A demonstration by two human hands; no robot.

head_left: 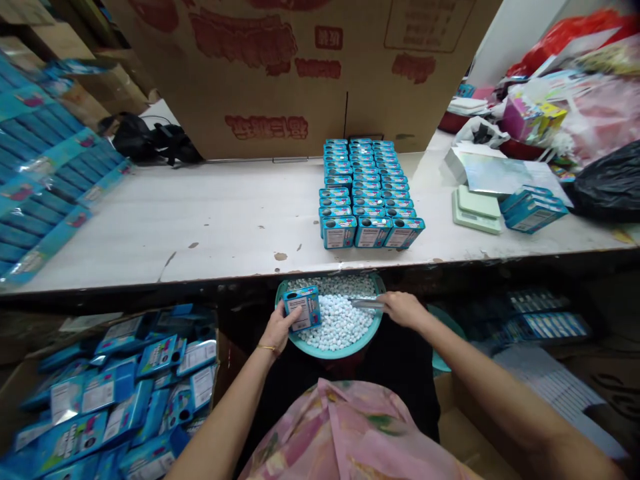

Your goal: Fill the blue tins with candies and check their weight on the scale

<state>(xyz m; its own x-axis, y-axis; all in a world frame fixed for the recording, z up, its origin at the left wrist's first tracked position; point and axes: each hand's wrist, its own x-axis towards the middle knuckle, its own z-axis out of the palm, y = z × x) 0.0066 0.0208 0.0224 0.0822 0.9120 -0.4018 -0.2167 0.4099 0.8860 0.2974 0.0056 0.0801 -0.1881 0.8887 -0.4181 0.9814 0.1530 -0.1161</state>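
Observation:
My left hand (280, 327) is closed around a small blue tin (303, 308), which it holds upright over the left side of a teal basin (330, 353). White pellet-like candies (340, 325) fill much of that basin. In my right hand (403, 309) is the handle of a metal scoop (365, 303), whose front end reaches among the candies; its exact shape is hard to make out. On the table behind the basin, similar blue tins (340, 233) stand in three tight rows, a few with white bits on top.
A large cardboard box (310, 80) rises behind the white table (225, 220). Blue packs are stacked at left (45, 160). Below, a carton holds loose blue cases (120, 393). A pale green scale (477, 210) and blue boxes (534, 210) sit at right, near a black bag (607, 183).

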